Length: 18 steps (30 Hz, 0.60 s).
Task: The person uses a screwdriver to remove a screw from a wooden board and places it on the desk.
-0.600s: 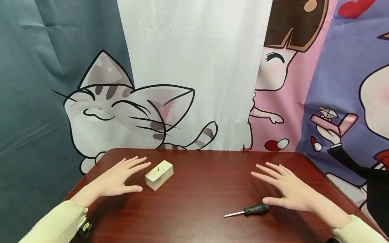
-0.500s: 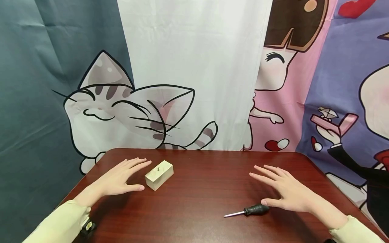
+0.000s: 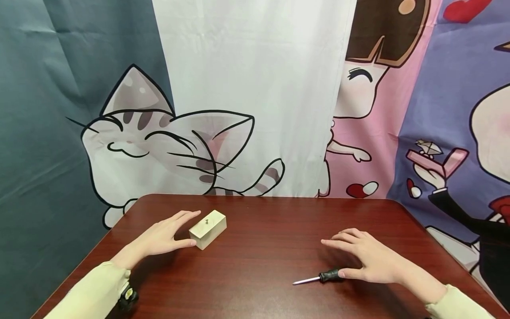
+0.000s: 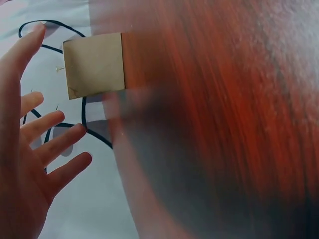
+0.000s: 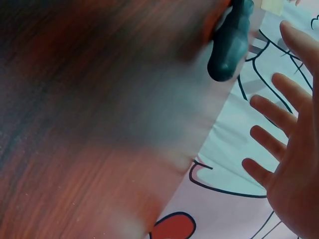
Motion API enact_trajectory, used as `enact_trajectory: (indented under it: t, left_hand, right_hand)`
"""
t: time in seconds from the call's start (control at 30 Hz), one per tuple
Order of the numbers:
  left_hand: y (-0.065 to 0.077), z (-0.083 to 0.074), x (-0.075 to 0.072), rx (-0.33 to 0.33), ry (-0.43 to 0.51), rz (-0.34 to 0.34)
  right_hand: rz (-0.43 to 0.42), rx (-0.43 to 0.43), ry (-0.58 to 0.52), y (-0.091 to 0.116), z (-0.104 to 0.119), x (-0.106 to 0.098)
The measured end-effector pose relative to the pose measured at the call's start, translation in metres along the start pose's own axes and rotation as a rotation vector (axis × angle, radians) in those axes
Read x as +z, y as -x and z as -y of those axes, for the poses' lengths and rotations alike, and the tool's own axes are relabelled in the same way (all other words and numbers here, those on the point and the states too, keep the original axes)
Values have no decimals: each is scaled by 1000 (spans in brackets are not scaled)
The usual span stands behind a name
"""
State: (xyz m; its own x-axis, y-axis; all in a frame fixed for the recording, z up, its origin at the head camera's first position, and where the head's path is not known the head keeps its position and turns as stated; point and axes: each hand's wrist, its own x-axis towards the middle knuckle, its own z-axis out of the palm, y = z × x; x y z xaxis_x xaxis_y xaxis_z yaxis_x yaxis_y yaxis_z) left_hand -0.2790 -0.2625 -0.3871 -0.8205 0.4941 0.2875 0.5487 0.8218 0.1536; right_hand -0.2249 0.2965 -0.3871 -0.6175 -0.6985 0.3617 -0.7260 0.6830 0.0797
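A pale rectangular wooden block (image 3: 209,230) lies on the left part of the table, a small screw (image 3: 206,221) standing up from its top. My left hand (image 3: 161,237) is just left of the block, fingers spread and thumb tip at its near corner. In the left wrist view the block's square end (image 4: 94,65) faces the open palm. On the right lies a screwdriver (image 3: 318,278) with a black handle and metal shaft, pointing left. My right hand (image 3: 370,257) hovers over the handle's end with fingers loosely extended, its thumb overlapping the handle. The screwdriver handle (image 5: 232,42) shows beside the fingers in the right wrist view.
The dark red wooden table (image 3: 247,257) has rounded far corners. Behind it hangs a printed curtain (image 3: 255,88) with cartoon figures, close to the table's far edge. A dark wrist strap (image 3: 127,299) sits at the left sleeve.
My left hand has moved right, up to the block. My right hand has come left and lower over the screwdriver handle. Block and screwdriver have stayed in place.
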Motion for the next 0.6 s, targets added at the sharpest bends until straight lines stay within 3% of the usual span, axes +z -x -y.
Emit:
enact_trajectory:
  t: [0.23,0.43,0.6]
  left_hand:
    - [-4,-2,8,5,88,1]
    - [-9,-4,14,22,188,18]
    - [-12,-4,18,9,207,-5]
  right_hand:
    - [-7,-85,-51,2,1,7]
    - [78,-74,-105,4,3,10]
    - [115,-88,-150,3,2,11]
